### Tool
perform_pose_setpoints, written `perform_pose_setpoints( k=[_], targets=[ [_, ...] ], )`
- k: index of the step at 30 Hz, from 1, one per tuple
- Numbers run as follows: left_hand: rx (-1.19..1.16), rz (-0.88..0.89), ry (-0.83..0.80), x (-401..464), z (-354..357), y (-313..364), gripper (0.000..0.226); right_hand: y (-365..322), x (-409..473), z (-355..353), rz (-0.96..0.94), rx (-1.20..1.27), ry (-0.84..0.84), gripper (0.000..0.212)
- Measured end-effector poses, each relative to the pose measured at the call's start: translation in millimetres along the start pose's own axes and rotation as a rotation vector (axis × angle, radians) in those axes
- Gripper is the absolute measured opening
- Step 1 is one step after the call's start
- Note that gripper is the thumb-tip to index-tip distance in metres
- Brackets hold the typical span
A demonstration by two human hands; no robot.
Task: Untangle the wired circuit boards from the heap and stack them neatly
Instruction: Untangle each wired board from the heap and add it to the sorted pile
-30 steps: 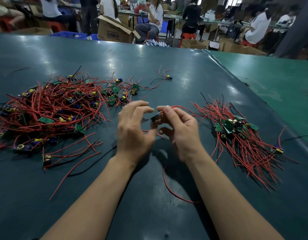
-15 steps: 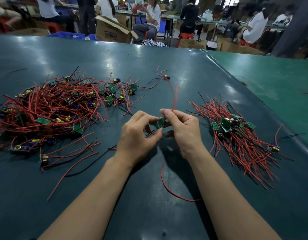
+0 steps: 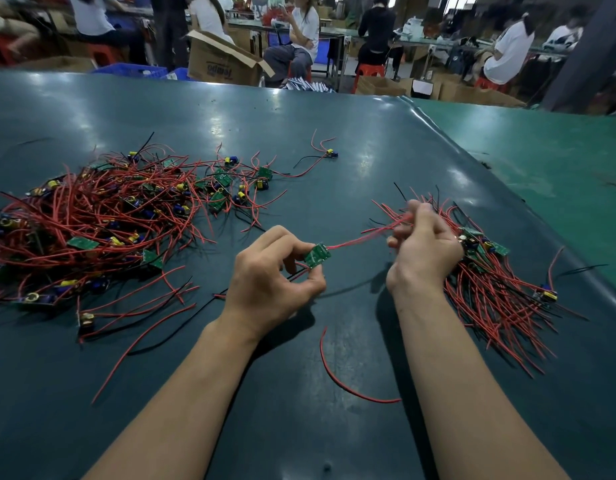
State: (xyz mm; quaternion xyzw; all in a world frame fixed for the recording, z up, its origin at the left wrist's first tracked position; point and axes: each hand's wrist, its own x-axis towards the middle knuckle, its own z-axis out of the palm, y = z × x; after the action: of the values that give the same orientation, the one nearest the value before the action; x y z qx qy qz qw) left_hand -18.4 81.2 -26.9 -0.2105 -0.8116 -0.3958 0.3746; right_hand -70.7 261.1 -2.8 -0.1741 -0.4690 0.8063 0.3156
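Your left hand (image 3: pixel 272 271) pinches a green board (image 3: pixel 317 255) between thumb and fingers, just above the counter (image 3: pixel 299 140). Red wires (image 3: pixel 355 241) run taut from that board to your right hand (image 3: pixel 425 244), which curls round them near the ends. On the left lies the tangled heap (image 3: pixel 92 223) of boards and red wires. Just right of your right hand, touching it, sits the sorted pile (image 3: pixel 500 282), wires fanned toward you. One loose red wire (image 3: pixel 337 374) lies between your forearms.

1 head-worn wide-angle view, forward and down, close over the table (image 3: pixel 334 140).
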Motion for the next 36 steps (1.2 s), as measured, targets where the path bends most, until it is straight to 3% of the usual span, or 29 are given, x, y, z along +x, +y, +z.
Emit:
perform_pose_setpoints(
  k=[2, 3, 5, 8, 10, 13, 15, 18, 22, 25, 30, 33, 36],
  targets=[
    [0.017, -0.039, 0.094, 1, -3, -3, 0.017, -3, 3, 0, -0.002, 0.013, 0.018, 0.027],
    [0.041, -0.063, 0.144, 2, -4, -4, 0.021, -2, -2, 1, 0.021, -0.022, -0.053, 0.028],
    [0.077, -0.083, 0.202, 4, -5, -4, 0.027, 3, -22, 5, 0.164, -0.127, -0.368, 0.039],
    [0.058, -0.018, 0.079, 4, -3, -7, 0.032, 8, -51, 8, 0.223, -0.333, -0.900, 0.039],
    [0.025, 0.025, -0.035, 2, -4, -9, 0.037, 9, -55, 6, 0.121, -0.404, -1.009, 0.029],
    [0.058, 0.020, -0.025, 1, -12, -14, 0.038, 5, -51, 3, 0.020, -0.453, -0.952, 0.026],
    [0.197, 0.066, 0.063, 4, -20, -21, 0.023, 2, -47, 2, -0.024, -0.424, -0.827, 0.029],
    [0.372, 0.061, 0.209, 9, -31, -31, 0.012, -3, -39, 2, -0.058, -0.349, -0.595, 0.033],
    [0.425, -0.127, 0.432, 10, -41, -40, 0.018, -16, -22, 0, -0.049, -0.105, -0.141, 0.034],
    [0.425, -0.134, 0.439, 11, -40, -40, 0.019, -16, -15, -3, 0.101, 0.148, 0.059, 0.034],
    [0.399, -0.118, 0.299, 8, -26, -37, 0.012, 0, -24, -2, 0.438, 0.169, 0.027, 0.027],
    [0.404, -0.152, 0.236, 6, -25, -35, 0.008, 4, -26, 1, 0.408, 0.050, -0.092, 0.022],
    [0.409, -0.191, 0.060, 7, -23, -26, 0.007, 12, -32, 5, 0.343, -0.094, -0.224, 0.021]
  ],
)
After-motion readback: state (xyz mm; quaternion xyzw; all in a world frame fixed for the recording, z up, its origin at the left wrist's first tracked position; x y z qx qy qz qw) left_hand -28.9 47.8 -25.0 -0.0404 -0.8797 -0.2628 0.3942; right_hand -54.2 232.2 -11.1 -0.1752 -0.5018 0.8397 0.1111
